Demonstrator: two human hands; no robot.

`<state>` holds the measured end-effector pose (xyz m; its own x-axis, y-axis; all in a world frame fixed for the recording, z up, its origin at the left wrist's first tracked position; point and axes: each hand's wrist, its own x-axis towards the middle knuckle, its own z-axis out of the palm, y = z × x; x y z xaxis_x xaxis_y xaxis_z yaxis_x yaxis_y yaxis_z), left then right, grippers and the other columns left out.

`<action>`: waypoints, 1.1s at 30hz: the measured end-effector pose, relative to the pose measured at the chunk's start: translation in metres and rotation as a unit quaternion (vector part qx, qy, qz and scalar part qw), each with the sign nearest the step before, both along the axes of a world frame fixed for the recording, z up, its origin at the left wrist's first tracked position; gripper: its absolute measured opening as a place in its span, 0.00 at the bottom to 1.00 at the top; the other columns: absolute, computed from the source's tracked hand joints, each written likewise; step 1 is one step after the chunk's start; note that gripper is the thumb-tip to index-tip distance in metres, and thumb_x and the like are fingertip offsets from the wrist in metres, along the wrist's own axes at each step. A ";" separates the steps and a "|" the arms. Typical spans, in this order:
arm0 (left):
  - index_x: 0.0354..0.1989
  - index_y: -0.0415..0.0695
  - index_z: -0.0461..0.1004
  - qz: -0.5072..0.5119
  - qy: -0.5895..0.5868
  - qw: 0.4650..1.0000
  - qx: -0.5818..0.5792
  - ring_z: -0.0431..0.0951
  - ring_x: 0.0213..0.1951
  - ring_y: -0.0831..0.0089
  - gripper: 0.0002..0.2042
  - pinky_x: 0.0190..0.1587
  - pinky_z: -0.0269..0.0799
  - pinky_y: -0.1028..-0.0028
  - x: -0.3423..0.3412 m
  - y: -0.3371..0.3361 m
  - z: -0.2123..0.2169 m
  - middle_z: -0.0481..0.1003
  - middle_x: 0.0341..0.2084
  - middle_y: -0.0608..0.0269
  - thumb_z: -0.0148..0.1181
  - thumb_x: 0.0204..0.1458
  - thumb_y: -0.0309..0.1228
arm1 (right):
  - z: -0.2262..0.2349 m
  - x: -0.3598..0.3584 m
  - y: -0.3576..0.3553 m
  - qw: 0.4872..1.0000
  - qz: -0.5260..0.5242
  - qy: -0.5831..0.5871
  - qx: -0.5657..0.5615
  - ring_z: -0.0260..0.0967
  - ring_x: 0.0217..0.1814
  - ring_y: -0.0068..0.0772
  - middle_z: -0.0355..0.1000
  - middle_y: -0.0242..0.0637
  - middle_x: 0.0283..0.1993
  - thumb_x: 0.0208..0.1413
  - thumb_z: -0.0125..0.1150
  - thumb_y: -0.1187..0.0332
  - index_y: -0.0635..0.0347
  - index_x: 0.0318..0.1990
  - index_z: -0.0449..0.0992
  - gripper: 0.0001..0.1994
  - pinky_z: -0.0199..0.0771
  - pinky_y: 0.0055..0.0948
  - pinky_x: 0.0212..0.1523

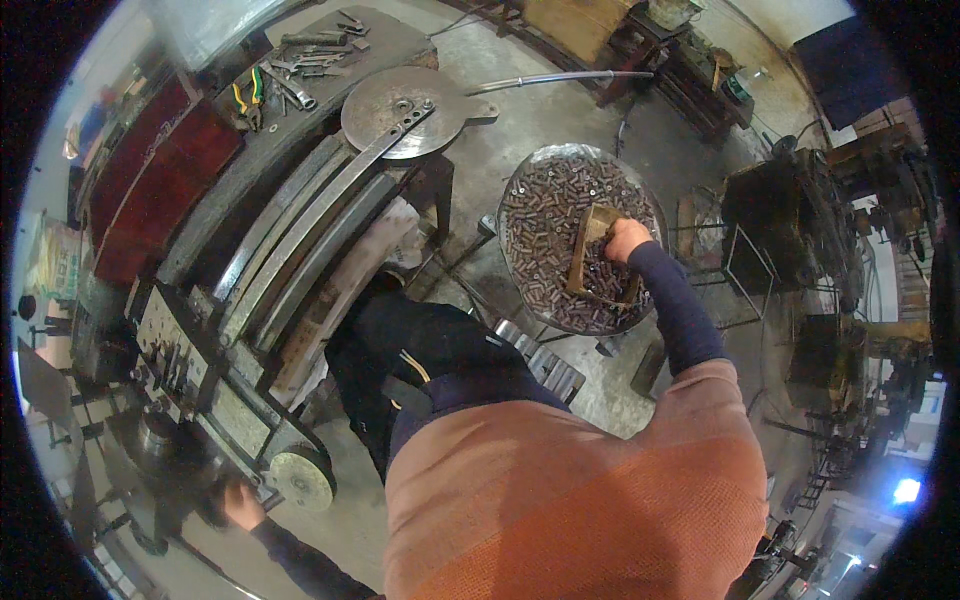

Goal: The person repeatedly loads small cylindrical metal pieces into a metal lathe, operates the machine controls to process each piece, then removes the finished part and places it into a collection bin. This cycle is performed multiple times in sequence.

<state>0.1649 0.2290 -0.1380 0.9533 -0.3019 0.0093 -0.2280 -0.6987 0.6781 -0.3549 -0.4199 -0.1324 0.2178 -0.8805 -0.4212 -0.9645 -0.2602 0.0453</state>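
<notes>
My right hand (628, 240) reaches over a small rectangular yellowish box (578, 262) that sits on a heap of short metal cylinders (535, 235). Its fingers curl down over the dark pieces inside the box, and what they hold, if anything, is hidden. The heap fills a round tray (572, 152) to my right. Down at the left, my left hand (243, 505) is against a dark round machine part (205, 490). Its fingers are hidden or blurred there, so their grip does not show.
A long machine with curved metal rails (300, 235) and a round steel plate (400, 110) runs along my left. Pliers (250, 98) and several wrenches (310, 65) lie on its far bench. A dark metal cabinet (770, 225) stands at the right.
</notes>
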 end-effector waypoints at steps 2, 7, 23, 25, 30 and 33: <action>0.39 0.32 0.72 0.003 -0.010 1.000 0.001 0.74 0.35 0.67 0.13 0.39 0.69 0.71 0.002 0.006 -0.006 0.75 0.35 0.54 0.56 0.46 0.27 | -0.005 -0.002 0.004 0.999 0.008 -0.021 -0.023 0.71 0.43 0.48 0.72 0.52 0.38 0.31 0.62 0.64 0.66 0.32 0.76 0.17 0.72 0.37 0.45; 0.39 0.32 0.72 0.027 0.003 1.000 -0.012 0.74 0.34 0.69 0.13 0.36 0.69 0.73 -0.006 -0.009 -0.001 0.75 0.33 0.55 0.57 0.46 0.27 | -0.021 -0.008 -0.001 0.998 0.033 -0.007 -0.045 0.71 0.43 0.47 0.72 0.50 0.38 0.32 0.62 0.64 0.64 0.32 0.76 0.17 0.71 0.37 0.45; 0.37 0.33 0.72 -0.185 0.119 0.958 -0.186 0.76 0.27 0.75 0.09 0.32 0.70 0.77 -0.110 -0.174 0.174 0.75 0.26 0.60 0.54 0.50 0.25 | 0.128 0.237 0.164 0.618 0.433 -0.635 0.166 0.68 0.47 0.44 0.65 0.49 0.47 0.26 0.49 0.77 0.68 0.41 0.74 0.25 0.66 0.30 0.50; 0.38 0.33 0.72 -0.207 0.200 0.920 -0.266 0.76 0.27 0.76 0.09 0.33 0.72 0.78 -0.126 -0.203 0.179 0.75 0.25 0.59 0.53 0.52 0.26 | 0.139 0.272 0.194 0.566 0.488 -0.638 0.186 0.68 0.46 0.43 0.65 0.49 0.46 0.26 0.50 0.75 0.68 0.41 0.74 0.25 0.67 0.31 0.49; 0.35 0.31 0.73 -0.214 0.214 0.887 -0.349 0.73 0.24 0.81 0.10 0.29 0.69 0.80 -0.132 -0.221 0.172 0.73 0.21 0.64 0.51 0.54 0.29 | 0.157 0.305 0.231 0.504 0.542 -0.625 0.247 0.68 0.46 0.45 0.65 0.50 0.46 0.28 0.51 0.73 0.68 0.41 0.74 0.24 0.67 0.31 0.48; 0.35 0.31 0.73 -0.204 0.230 0.877 -0.368 0.71 0.23 0.81 0.11 0.28 0.68 0.80 -0.133 -0.224 0.162 0.73 0.20 0.64 0.52 0.55 0.30 | 0.156 0.313 0.231 0.494 0.564 -0.612 0.252 0.68 0.46 0.44 0.65 0.50 0.45 0.27 0.51 0.74 0.68 0.41 0.74 0.25 0.67 0.31 0.48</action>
<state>0.0318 0.0049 0.0236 0.7210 -0.6928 -0.0114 0.0580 0.0440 0.9973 -0.0424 -0.1892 0.0241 0.8134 0.2406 0.5296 0.5817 -0.3440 -0.7371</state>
